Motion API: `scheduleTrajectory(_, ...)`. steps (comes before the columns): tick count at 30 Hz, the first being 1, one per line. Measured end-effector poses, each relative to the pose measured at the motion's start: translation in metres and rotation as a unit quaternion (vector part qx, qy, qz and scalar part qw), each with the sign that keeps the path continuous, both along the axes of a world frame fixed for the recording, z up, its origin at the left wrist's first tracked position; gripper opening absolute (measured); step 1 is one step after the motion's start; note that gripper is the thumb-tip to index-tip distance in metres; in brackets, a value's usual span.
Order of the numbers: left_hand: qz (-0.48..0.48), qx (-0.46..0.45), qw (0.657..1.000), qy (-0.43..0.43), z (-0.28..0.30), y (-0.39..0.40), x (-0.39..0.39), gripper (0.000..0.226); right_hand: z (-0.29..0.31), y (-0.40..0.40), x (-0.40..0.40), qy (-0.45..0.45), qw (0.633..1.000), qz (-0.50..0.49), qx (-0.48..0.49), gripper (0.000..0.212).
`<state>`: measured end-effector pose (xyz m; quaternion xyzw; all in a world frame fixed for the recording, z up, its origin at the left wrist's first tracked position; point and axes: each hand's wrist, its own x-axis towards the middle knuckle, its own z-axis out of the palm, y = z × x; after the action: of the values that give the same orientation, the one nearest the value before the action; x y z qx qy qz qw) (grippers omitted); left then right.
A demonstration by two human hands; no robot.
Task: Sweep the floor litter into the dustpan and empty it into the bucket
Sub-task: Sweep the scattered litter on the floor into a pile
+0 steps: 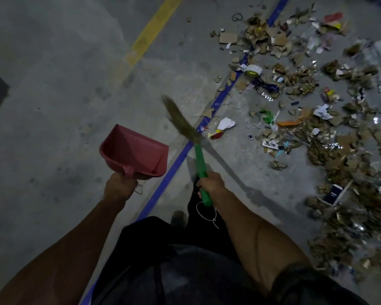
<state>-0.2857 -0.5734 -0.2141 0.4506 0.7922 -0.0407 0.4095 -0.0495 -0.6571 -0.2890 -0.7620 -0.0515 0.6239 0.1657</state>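
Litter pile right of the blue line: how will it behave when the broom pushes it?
The litter pile is mostly torn cardboard scraps, paper and foil bits, so it probably slides easily and feels light. Loose, unbound pieces will likely scatter rather than move together. Flat scraps may slip under the broom bristles. The dustpan looks rigid enough to take them.

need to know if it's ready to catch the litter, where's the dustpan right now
In the head view the red dustpan is held up off the floor by the left hand, left of the blue floor line and the broom.
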Motion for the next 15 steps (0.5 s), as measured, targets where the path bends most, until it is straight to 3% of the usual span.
scheduleTrajectory(6, -0.052, -0.003, 0.999, -0.003, -0.005, 0.046, 0.023, 0.052, 0.000, 0.005, 0.062, -0.021, 0.970, -0.240, -0.026, 0.012)
scheduleTrajectory(11, -0.115, -0.004, 0.993, -0.004, -0.012, 0.086, 0.034, 0.036, 0.007, 0.002, 0.089, -0.055, 0.937, -0.344, -0.006, 0.015)
scheduleTrajectory(15, -0.185, -0.015, 0.982, -0.026, -0.015, 0.120, 0.040, 0.054, 0.020, 0.010, 0.058, -0.117, 0.926, -0.356, 0.040, 0.019)
